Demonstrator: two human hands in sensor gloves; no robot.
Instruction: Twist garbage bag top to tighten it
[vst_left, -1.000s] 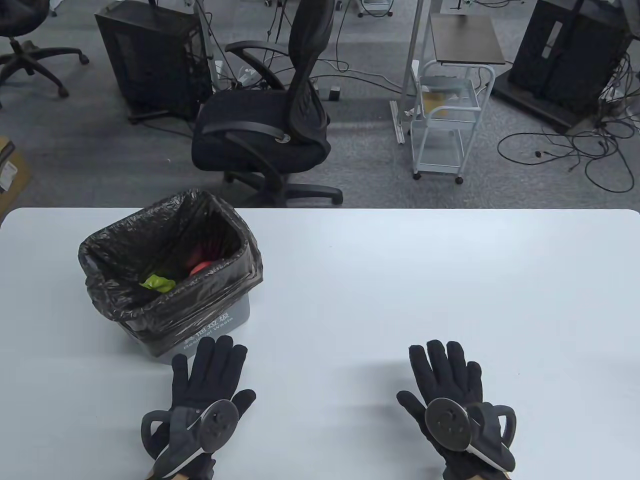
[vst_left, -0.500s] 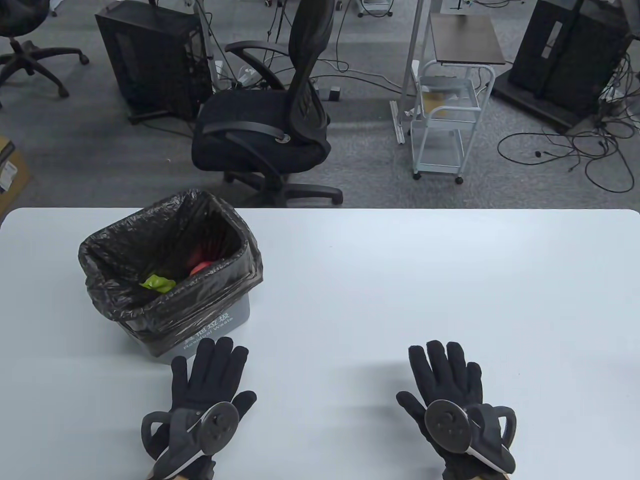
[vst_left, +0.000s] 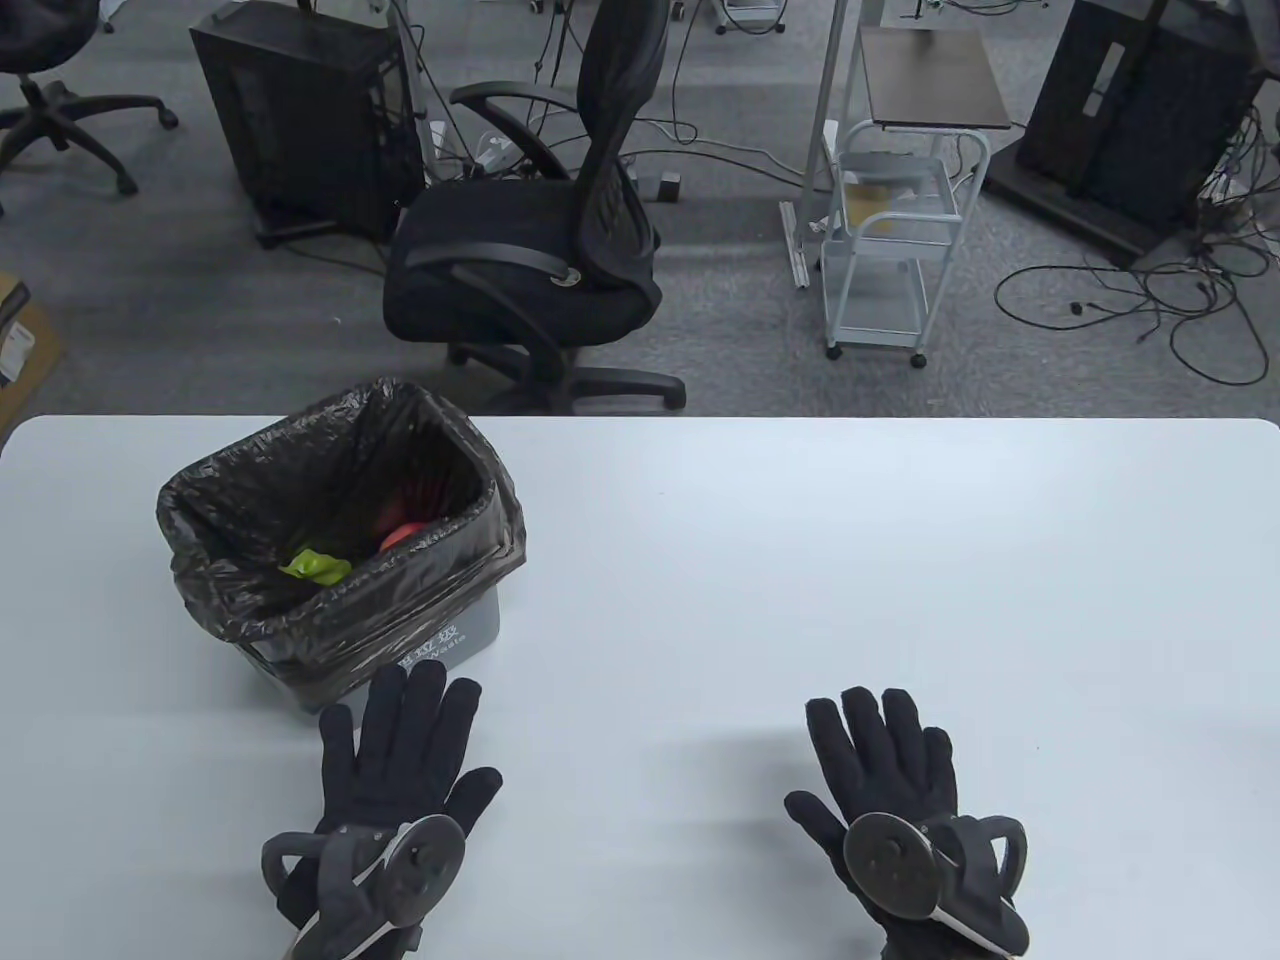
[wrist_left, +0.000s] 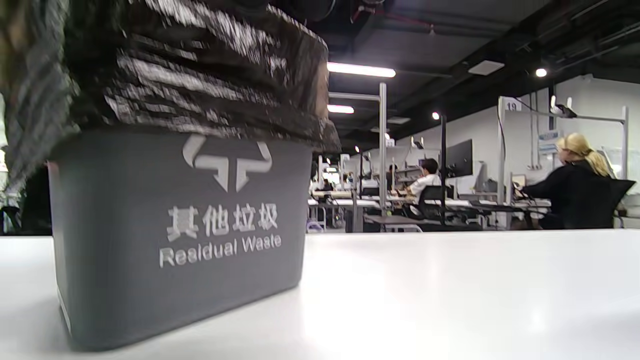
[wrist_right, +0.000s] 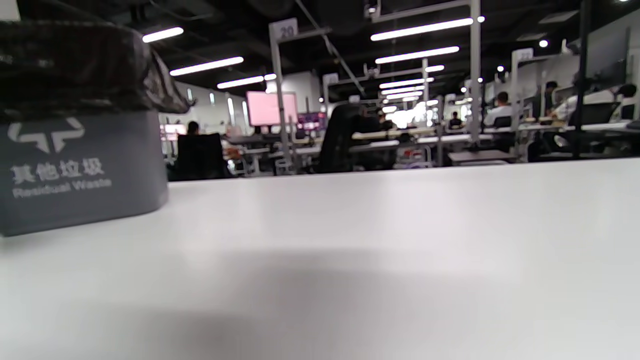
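Note:
A black garbage bag (vst_left: 240, 590) lines a grey bin (vst_left: 470, 630) marked "Residual Waste" at the table's left; its top is folded open over the rim. Green and red rubbish (vst_left: 318, 565) lies inside. The bin also shows in the left wrist view (wrist_left: 180, 235) and the right wrist view (wrist_right: 80, 175). My left hand (vst_left: 400, 740) lies flat and open on the table, fingertips just in front of the bin. My right hand (vst_left: 880, 750) lies flat and open at the front right, holding nothing.
The white table (vst_left: 800, 560) stretches right of the bin. Beyond its far edge stand a black office chair (vst_left: 540, 260), a white trolley (vst_left: 900, 230) and computer towers on the floor.
My left hand has slid slightly left and forward toward the bin. My right hand has shifted slightly left. The bin and bag have not moved.

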